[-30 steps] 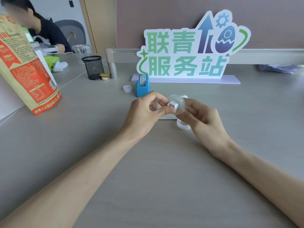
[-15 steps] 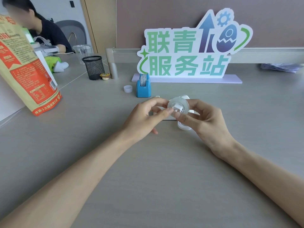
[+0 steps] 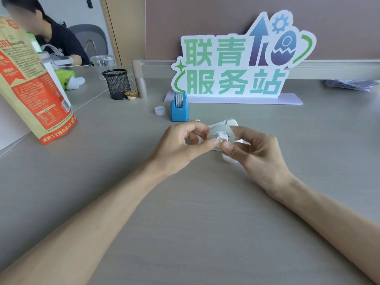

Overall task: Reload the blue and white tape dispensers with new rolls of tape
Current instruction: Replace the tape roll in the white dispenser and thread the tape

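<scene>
Head view: the blue plastic tape dispenser (image 3: 179, 112) stands on the grey tabletop (image 3: 195, 223) just before the green-lettered cut-out sign (image 3: 236, 79). A roll of tape sits upright in its cradle, and a small white plastic ring (image 3: 160, 110) lies just beside it to the left. A black mesh pen cup (image 3: 117, 84) stands farther left; its inside cannot be seen. The white plastic tape dispenser (image 3: 230, 122) lies on the table behind the hands, mostly hidden. The right hand (image 3: 261, 155) holds a clear roll of tape (image 3: 223, 131) above the table, fingers curled round its far rim, thumb at the centre. The left hand (image 3: 178, 147) pinches the white plastic hub (image 3: 221, 138) set in the roll's hole. Another white ring (image 3: 229, 159) lies under the right hand.
</scene>
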A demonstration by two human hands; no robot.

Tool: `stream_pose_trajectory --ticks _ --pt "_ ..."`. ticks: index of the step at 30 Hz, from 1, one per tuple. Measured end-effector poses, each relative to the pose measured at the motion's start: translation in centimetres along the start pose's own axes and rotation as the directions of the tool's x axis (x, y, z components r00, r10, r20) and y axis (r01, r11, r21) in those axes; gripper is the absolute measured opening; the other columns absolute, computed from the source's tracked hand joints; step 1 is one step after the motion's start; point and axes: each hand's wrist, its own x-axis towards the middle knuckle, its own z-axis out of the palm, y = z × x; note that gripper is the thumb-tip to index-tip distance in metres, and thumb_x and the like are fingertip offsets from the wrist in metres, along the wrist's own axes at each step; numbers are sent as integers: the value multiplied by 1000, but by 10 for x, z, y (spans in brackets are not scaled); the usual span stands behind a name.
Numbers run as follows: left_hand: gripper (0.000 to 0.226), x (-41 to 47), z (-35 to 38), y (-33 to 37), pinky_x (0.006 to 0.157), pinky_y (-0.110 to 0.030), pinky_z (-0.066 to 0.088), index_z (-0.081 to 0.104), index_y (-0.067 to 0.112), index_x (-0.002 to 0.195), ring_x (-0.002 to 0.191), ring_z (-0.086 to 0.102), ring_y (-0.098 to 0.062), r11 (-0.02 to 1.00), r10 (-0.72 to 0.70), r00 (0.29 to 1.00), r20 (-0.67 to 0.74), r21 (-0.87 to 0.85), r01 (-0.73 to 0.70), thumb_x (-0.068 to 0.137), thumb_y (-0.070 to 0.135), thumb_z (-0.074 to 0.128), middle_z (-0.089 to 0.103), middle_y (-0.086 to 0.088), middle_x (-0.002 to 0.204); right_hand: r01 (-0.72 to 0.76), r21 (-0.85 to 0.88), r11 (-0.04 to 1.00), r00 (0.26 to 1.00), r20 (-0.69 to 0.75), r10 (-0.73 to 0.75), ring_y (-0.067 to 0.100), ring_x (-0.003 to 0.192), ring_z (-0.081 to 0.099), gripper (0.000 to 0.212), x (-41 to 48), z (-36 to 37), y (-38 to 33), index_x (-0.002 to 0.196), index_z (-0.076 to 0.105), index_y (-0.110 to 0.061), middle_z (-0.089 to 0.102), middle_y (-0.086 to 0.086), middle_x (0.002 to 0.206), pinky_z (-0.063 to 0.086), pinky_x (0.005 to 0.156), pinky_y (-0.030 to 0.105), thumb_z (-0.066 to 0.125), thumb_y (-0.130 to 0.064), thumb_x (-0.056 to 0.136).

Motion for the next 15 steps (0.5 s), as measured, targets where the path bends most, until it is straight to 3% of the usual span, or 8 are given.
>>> stream_pose_trajectory --ticks 1,3,6,11,15 --pt "19 0 1 0 68 -35 47 70 23 84 70 51 -13 1000 14 1000 -9 19 -14 73 37 73 70 2 84 3 -1 1000 1000 -2 -3 18 78 59 15 0 0 0 103 73 -11 73 11 99 53 76 53 69 -9 88" --pt "23 -1 1 0 76 -41 47 70 24 85 71 51 -13 999 14 1000 -23 49 -13 71 41 72 69 7 83 14 -4 1000 1000 -2 -14 18 78 59 13 0 -1 0 100 73 -13 73 10 97 53 76 54 69 -8 88" --pt "20 -3 0 1 76 -41 48 70 24 84 70 50 -13 997 7 1000 -26 74 -5 73 39 73 67 14 80 22 -8 1000 1000 3 -22 18 78 60 13 1 -1 1 96 74 -18 74 6 92 53 76 54 69 -8 88" --pt "21 -4 2 3 70 -39 46 70 20 85 67 46 -22 996 16 1000 -21 86 -14 75 38 72 69 1 86 4 -8 1000 1000 2 -4 14 79 63 13 1 -1 3 98 74 -16 74 8 92 55 80 50 70 -9 87" --pt "16 -6 3 3 65 -30 39 70 20 84 62 42 -16 995 -15 999 -44 98 19 76 34 73 60 13 71 9 -15 1000 1000 0 -9 13 78 63 14 1 -1 3 96 74 -18 74 9 93 54 81 51 69 -8 88"
